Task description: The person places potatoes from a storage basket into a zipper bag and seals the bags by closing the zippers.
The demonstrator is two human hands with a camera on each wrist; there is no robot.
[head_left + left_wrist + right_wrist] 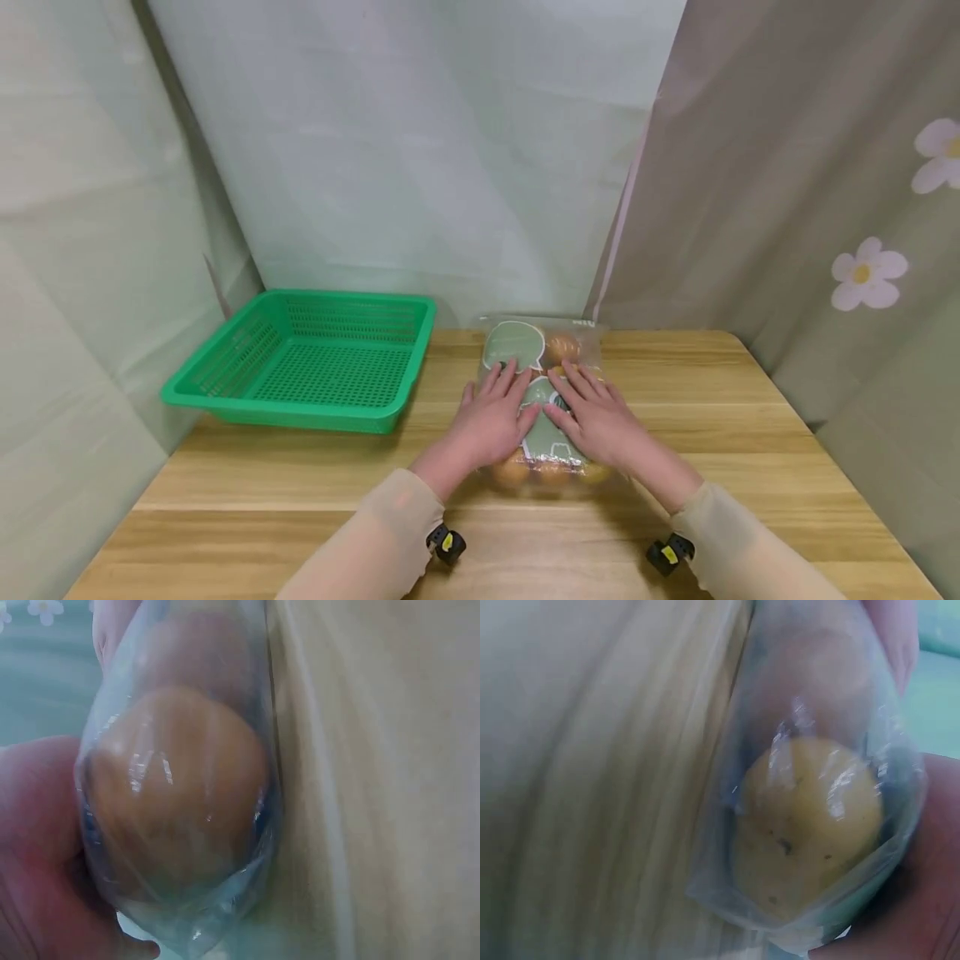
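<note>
1. The table (675,533) has bare wood at the front edge and along its right side, where a hand could pass freely.
2. The basket (311,360) stands at the back left, its raised rim blocking low movement there; a narrow strip of wood separates it from the bag (542,392).
3. The bag lies mid-table under the left hand (491,421) and right hand (600,417), filling the centre.
4. Curtains (787,208) close in behind and at both sides.

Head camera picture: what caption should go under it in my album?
Two hands, left and right, press flat on a clear fruit bag beside a green basket.
</note>
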